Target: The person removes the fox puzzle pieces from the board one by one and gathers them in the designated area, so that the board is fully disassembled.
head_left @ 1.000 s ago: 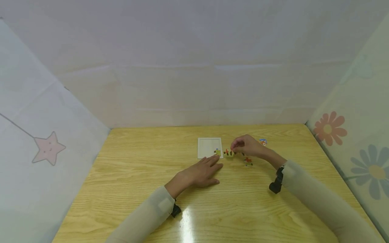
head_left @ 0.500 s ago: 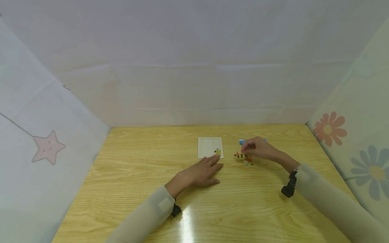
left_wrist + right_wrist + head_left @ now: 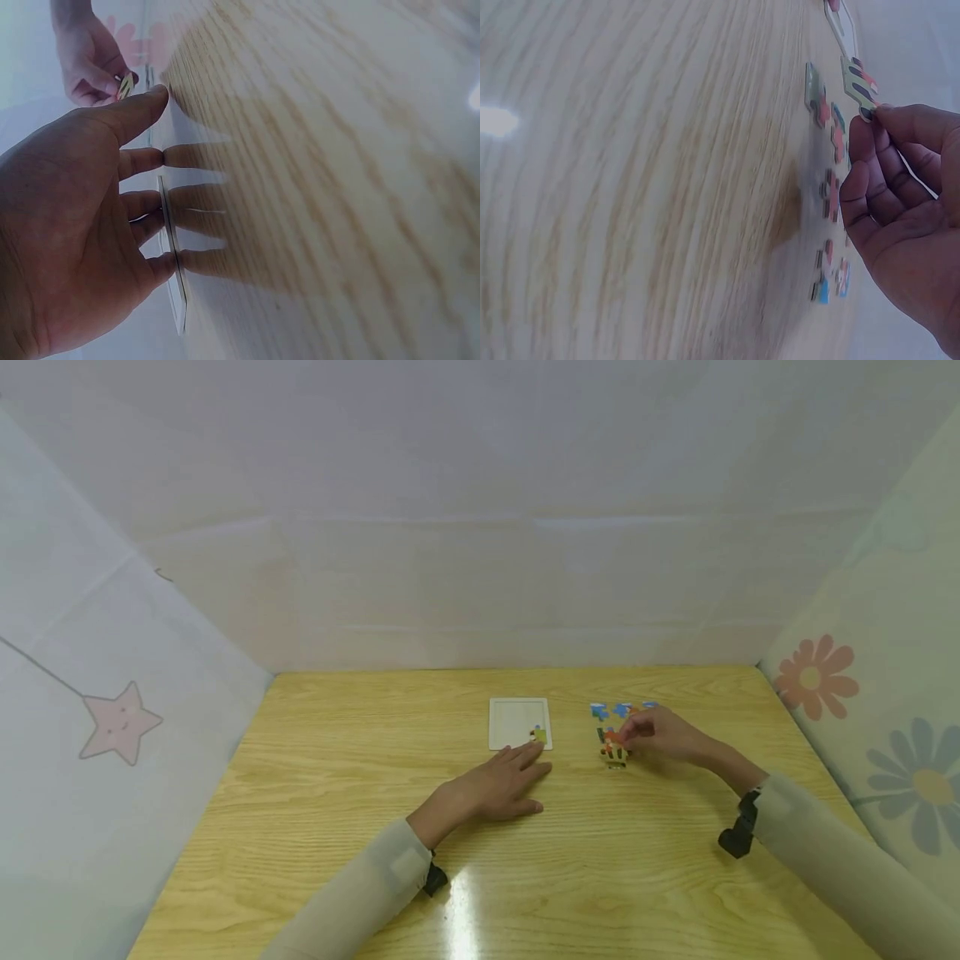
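My right hand (image 3: pixel 666 735) pinches a jigsaw puzzle piece (image 3: pixel 859 84) by its edge, between thumb and fingertips, above the table. The piece is green with dark and red marks. Loose puzzle pieces (image 3: pixel 830 195) lie under and beside that hand, some hidden by it in the head view. My left hand (image 3: pixel 497 787) is spread flat, palm down, its fingertips on the near edge of a white square puzzle tray (image 3: pixel 512 725). One piece (image 3: pixel 538 734) sits in the tray's near right corner, close to those fingertips. In the left wrist view the tray (image 3: pixel 178 296) appears edge-on.
Blue pieces (image 3: pixel 598 711) lie at the back, right of the tray. The wooden table (image 3: pixel 360 760) meets a pale sheet (image 3: pixel 480 593) along its far edge. Printed sheets stand at both sides.
My right hand has carried the pinched piece away from the tray to the right, over the loose pieces, uncovering blue ones behind. The left hand has stayed in place.
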`<state>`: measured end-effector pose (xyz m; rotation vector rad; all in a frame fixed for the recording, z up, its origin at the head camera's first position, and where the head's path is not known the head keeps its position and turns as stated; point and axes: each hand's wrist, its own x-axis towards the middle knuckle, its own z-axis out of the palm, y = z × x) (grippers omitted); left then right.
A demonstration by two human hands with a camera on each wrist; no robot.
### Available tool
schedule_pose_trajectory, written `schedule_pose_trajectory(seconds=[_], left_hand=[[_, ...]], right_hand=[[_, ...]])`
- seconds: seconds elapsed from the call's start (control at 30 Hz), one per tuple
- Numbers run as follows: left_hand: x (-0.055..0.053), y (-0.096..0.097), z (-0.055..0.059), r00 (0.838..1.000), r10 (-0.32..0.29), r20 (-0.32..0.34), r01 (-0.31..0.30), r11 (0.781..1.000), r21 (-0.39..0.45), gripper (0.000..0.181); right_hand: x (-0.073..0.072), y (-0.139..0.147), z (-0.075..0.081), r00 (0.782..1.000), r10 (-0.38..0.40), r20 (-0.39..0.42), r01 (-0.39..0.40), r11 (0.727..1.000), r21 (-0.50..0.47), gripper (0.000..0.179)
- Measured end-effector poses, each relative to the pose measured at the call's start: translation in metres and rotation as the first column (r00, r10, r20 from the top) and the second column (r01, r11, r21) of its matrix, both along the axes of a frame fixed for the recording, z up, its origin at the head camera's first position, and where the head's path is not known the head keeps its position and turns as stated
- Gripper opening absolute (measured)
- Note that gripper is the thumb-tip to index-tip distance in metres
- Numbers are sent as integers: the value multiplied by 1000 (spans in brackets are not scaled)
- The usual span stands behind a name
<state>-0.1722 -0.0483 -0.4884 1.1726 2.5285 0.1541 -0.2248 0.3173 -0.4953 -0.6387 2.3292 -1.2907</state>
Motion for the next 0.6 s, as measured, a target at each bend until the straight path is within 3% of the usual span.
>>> schedule_pose_trajectory(seconds=[0.6], left_hand=[[2,-2,2,1000,-8,-3,8,1000,-2,72]], right_hand=[[12,30,-1,1000,-18,14,17,999,41,11]])
